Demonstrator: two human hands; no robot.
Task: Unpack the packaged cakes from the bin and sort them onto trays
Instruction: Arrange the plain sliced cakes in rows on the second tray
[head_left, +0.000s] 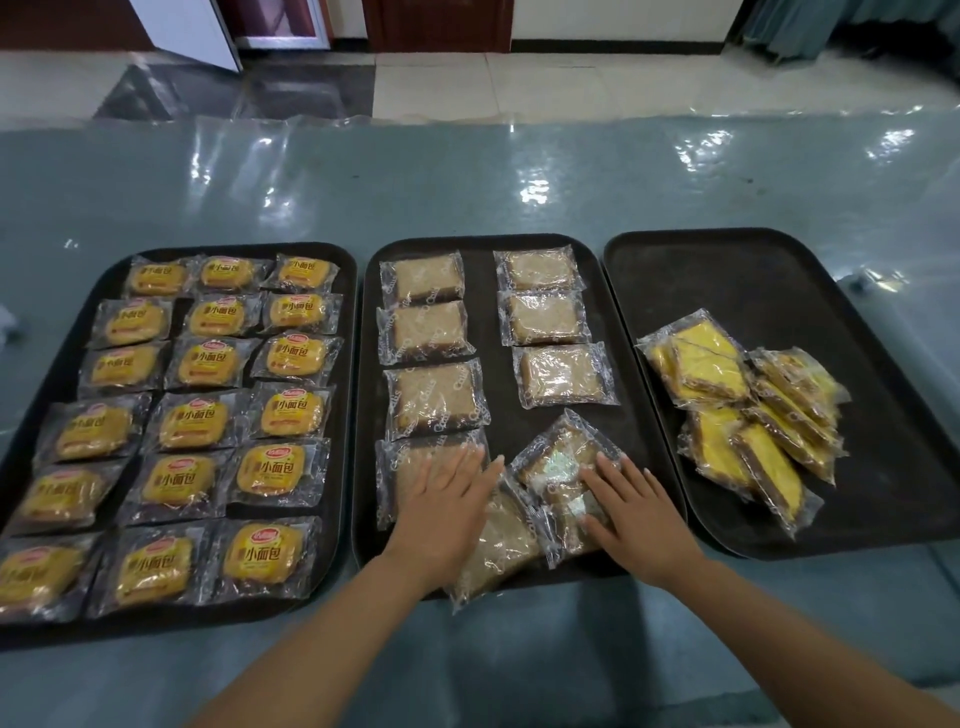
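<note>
On the middle tray (644, 483), the tilted cake (558, 457) lay under the right hand (636, 512), whose spread fingers (605, 475) pressed it; the left hand (444, 506) lay flat beside.

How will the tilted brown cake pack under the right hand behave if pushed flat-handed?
The tilted brown cake pack will likely slide easily, glossy film on a smooth middle tray. Probably soft, so the right hand should press lightly.
</note>
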